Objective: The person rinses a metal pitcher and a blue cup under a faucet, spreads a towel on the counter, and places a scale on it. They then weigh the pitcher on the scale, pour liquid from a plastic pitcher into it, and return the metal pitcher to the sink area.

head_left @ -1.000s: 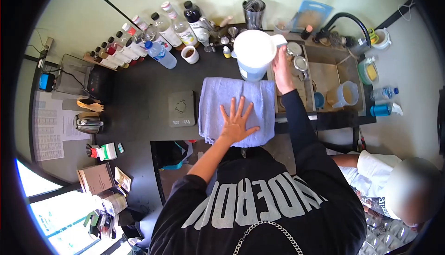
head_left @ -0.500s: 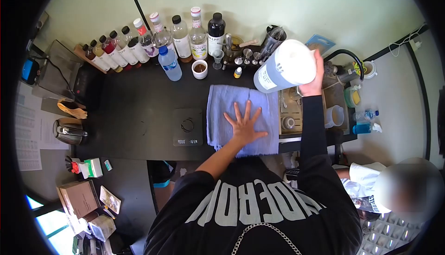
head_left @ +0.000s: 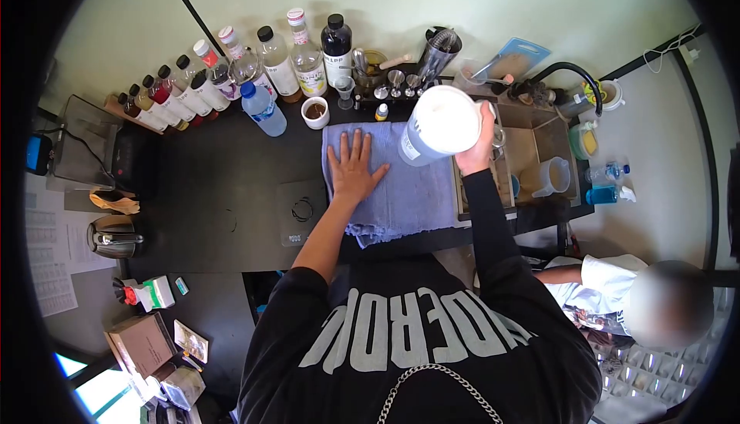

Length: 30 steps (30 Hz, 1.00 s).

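Observation:
My left hand (head_left: 353,168) lies flat with fingers spread on the upper left part of a folded blue towel (head_left: 420,199) on the black counter. My right hand (head_left: 479,145) grips the right side of a translucent plastic container (head_left: 445,122) with a broad white top and a printed label. The container is held above the towel's right part, tilted toward the left. Whether it has a handle is hidden by my fingers. Left of the towel is a black scale (head_left: 291,220), partly covered by my left forearm.
Syrup bottles (head_left: 307,65) line the wall, with a blue-capped water bottle (head_left: 264,108) and a white cup (head_left: 315,112) before them. At right are a sink (head_left: 561,127), a clear jug (head_left: 549,177) and a black tap (head_left: 574,86). Another person (head_left: 609,293) is at lower right.
My left hand has slid left and up to the towel's upper left part. The container in my right hand has moved left and slightly down. The camera view has shifted somewhat.

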### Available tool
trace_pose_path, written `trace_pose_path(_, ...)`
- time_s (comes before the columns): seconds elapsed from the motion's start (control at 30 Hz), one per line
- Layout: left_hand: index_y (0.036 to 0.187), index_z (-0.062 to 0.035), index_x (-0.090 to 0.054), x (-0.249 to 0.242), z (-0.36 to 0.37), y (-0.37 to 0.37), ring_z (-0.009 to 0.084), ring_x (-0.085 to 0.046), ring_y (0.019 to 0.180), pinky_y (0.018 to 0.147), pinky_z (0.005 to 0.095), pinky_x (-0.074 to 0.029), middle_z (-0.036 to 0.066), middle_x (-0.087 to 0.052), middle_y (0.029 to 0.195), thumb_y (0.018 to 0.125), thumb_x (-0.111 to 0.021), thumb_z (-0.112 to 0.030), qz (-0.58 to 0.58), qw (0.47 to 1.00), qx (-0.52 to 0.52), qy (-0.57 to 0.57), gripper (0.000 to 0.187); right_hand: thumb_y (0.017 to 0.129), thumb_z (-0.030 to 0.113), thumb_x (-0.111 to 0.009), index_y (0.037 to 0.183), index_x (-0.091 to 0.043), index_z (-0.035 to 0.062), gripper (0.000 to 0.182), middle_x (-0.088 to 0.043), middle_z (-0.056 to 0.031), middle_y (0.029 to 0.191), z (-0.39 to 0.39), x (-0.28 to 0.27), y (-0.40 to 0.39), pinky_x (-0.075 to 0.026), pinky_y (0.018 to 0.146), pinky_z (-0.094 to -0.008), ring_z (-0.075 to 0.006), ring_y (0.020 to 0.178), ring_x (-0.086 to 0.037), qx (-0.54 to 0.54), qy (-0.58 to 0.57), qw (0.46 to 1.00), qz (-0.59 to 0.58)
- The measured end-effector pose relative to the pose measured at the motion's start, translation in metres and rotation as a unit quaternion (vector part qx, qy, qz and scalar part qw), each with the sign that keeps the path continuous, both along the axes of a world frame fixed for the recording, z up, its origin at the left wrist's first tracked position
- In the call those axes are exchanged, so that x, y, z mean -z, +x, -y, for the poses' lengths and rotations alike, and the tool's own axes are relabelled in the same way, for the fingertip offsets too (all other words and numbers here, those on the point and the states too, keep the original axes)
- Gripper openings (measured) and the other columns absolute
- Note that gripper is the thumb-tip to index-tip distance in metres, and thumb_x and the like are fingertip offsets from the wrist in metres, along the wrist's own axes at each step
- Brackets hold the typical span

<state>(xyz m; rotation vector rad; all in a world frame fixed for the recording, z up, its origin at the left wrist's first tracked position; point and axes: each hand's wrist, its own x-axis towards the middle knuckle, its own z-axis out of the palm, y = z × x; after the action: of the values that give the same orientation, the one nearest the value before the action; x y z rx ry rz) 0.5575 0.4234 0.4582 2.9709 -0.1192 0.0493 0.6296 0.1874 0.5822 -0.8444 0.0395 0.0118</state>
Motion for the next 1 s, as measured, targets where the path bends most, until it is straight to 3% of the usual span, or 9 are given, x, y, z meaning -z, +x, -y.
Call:
trace_pose_path(0.27, 0.159, -0.0150, -0.027, 0.008, -0.018, -0.009, 0.0369, -0.014, 0.153, 0.118, 0.0638, -0.012, 0.013, -0.021, 0.165, 0.091, -0.045, -0.072, 0.036, 0.999, 0.010, 0.024, 0.090, 0.103, 0.049, -0.044, 0.121, -0.063, 0.0028, 0.053, -0.071, -0.0086, 0.114, -0.003, 0.017, -0.004, -0.052, 0.092, -0.0341, -0.0206, 0.105, -0.068, 0.043, -0.039, 0.998, 0.004)
trace_pose_path(0.37, 0.159, -0.0115, -0.026, -0.013, 0.009, -0.036, 0.0420, -0.012, 0.152, 0.118, 0.0676, -0.006, 0.018, -0.020, 0.165, 0.091, -0.046, -0.070, 0.018, 0.997, -0.004, 0.068, 0.092, 0.103, 0.048, -0.044, 0.120, -0.063, 0.0030, 0.052, -0.070, -0.0086, 0.114, -0.008, 0.023, 0.003, -0.052, 0.093, -0.0345, -0.0207, 0.104, -0.068, 0.053, -0.058, 0.997, 0.018)
trace_pose_path(0.43, 0.159, -0.0091, -0.026, 0.012, 0.025, -0.057, 0.0437, -0.012, 0.152, 0.116, 0.0694, -0.005, 0.021, -0.018, 0.164, 0.092, -0.046, -0.070, -0.005, 1.000, 0.011, -0.004, 0.093, 0.104, 0.048, -0.044, 0.121, -0.063, 0.0025, 0.052, -0.070, -0.0086, 0.115, -0.006, 0.018, 0.005, -0.051, 0.094, -0.0361, -0.0210, 0.105, -0.068, 0.018, -0.030, 0.999, 0.023)
trace_pose_path(0.63, 0.158, -0.0059, -0.026, 0.011, 0.028, -0.068, 0.0433, -0.010, 0.152, 0.117, 0.0695, -0.005, 0.022, -0.018, 0.164, 0.093, -0.046, -0.068, 0.040, 0.994, 0.036, -0.094, 0.092, 0.103, 0.045, -0.048, 0.122, -0.061, 0.0042, 0.047, -0.069, -0.0069, 0.116, -0.020, -0.041, -0.009, -0.053, 0.094, -0.0361, -0.0212, 0.103, -0.068, -0.032, -0.055, 0.998, 0.026)
trace_pose_path(0.8, 0.154, -0.0004, -0.032, -0.017, -0.008, -0.097, 0.0440, -0.009, 0.152, 0.116, 0.0699, -0.009, 0.021, -0.018, 0.164, 0.091, -0.058, -0.056, 0.098, 0.989, -0.034, -0.104, 0.087, 0.101, 0.045, -0.051, 0.122, -0.061, 0.0049, 0.047, -0.069, -0.0081, 0.116, -0.087, -0.099, -0.038, -0.057, 0.091, -0.0377, -0.0223, 0.104, -0.069, -0.120, -0.023, 0.993, 0.003)
trace_pose_path(0.87, 0.156, 0.0006, -0.026, -0.048, -0.046, -0.132, 0.0489, -0.010, 0.150, 0.114, 0.0703, -0.011, 0.026, -0.015, 0.163, 0.085, -0.067, -0.054, 0.034, 0.981, -0.177, -0.072, 0.099, 0.099, 0.045, -0.052, 0.127, -0.061, 0.0032, 0.051, -0.070, -0.0108, 0.114, -0.121, -0.098, -0.043, -0.058, 0.090, -0.0368, -0.0226, 0.103, -0.069, -0.133, -0.009, 0.991, -0.024)
trace_pose_path(0.93, 0.158, 0.0005, -0.009, -0.055, -0.066, -0.165, 0.0536, -0.008, 0.147, 0.113, 0.0708, -0.012, 0.032, -0.007, 0.161, 0.077, -0.076, -0.057, 0.007, 0.947, -0.274, -0.168, 0.120, 0.100, 0.047, -0.050, 0.127, -0.060, 0.0037, 0.052, -0.069, -0.0107, 0.120, -0.165, -0.095, -0.047, -0.056, 0.094, -0.0374, -0.0224, 0.108, -0.068, -0.158, -0.006, 0.987, -0.013)
trace_pose_path(0.97, 0.158, 0.0006, -0.002, -0.048, -0.071, -0.175, 0.0547, -0.013, 0.145, 0.113, 0.0701, -0.015, 0.036, -0.005, 0.159, 0.069, -0.080, -0.061, 0.002, 0.944, -0.281, -0.171, 0.133, 0.101, 0.046, -0.050, 0.126, -0.061, 0.0044, 0.050, -0.069, -0.0099, 0.119, -0.192, -0.087, -0.053, -0.056, 0.094, -0.0369, -0.0219, 0.107, -0.068, -0.119, -0.071, 0.989, 0.050)
trace_pose_path(1.0, 0.158, 0.0006, -0.002, -0.045, -0.070, -0.183, 0.0547, -0.013, 0.145, 0.113, 0.0701, -0.015, 0.036, -0.005, 0.159, 0.069, -0.080, -0.061, 0.001, 0.943, -0.284, -0.172, 0.133, 0.101, 0.045, -0.050, 0.125, -0.061, 0.0051, 0.048, -0.069, -0.0091, 0.118, -0.218, -0.081, -0.059, -0.055, 0.094, -0.0365, -0.0213, 0.107, -0.068, -0.082, -0.137, 0.981, 0.114)
